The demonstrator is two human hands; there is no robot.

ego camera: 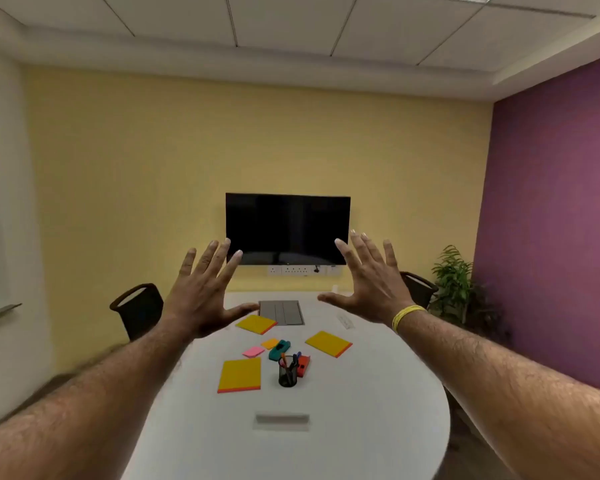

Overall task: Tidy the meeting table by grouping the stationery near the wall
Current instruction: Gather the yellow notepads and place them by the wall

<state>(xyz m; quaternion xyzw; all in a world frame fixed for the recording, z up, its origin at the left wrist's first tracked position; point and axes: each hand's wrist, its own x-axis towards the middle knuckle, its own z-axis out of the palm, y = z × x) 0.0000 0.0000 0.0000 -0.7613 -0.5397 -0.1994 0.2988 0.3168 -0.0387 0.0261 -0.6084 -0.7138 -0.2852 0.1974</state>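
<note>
We logged white table [361, 427]; yellow notepads [239, 374] [327, 342] [256, 323], orange-edged; pink sticky notes [253, 351]; teal tape dispenser [279, 348]; black mesh pen cup [287, 375]; yellow wall [153, 168], purple wall [551, 202].

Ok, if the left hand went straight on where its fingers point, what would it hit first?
Likely the television, near its lower left corner, on the wall. The left hand is raised above the table; nothing shows between, though depth is unclear.
</note>
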